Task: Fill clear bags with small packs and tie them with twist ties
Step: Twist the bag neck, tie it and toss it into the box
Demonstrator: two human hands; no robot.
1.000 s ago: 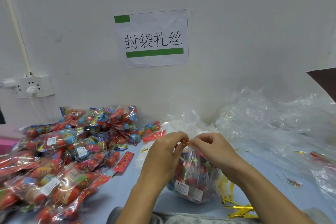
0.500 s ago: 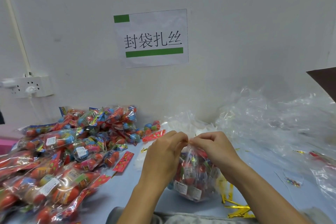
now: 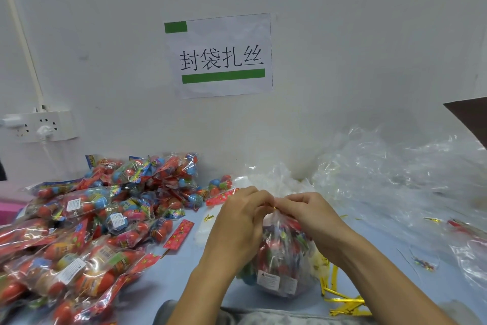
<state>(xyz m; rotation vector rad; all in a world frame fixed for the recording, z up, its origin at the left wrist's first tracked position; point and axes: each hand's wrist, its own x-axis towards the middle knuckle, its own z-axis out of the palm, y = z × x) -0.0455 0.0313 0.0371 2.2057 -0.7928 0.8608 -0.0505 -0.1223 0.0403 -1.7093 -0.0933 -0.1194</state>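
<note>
I see the left hand (image 3: 238, 222) and right hand (image 3: 308, 215), each grip pinching the gold twist tie (image 3: 274, 208) at the neck of the filled clear bag (image 3: 283, 258), which sits on the worktop (image 3: 181, 272) at 6 o'clock. Loose packs (image 3: 87, 224) lie at 9 o'clock.

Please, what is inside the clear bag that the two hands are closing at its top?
The clear bag holds many small packs, mostly red with some blue and green, and white labels face out low down. The left hand and right hand cover its neck, so only a bit of gold twist tie shows.
</note>
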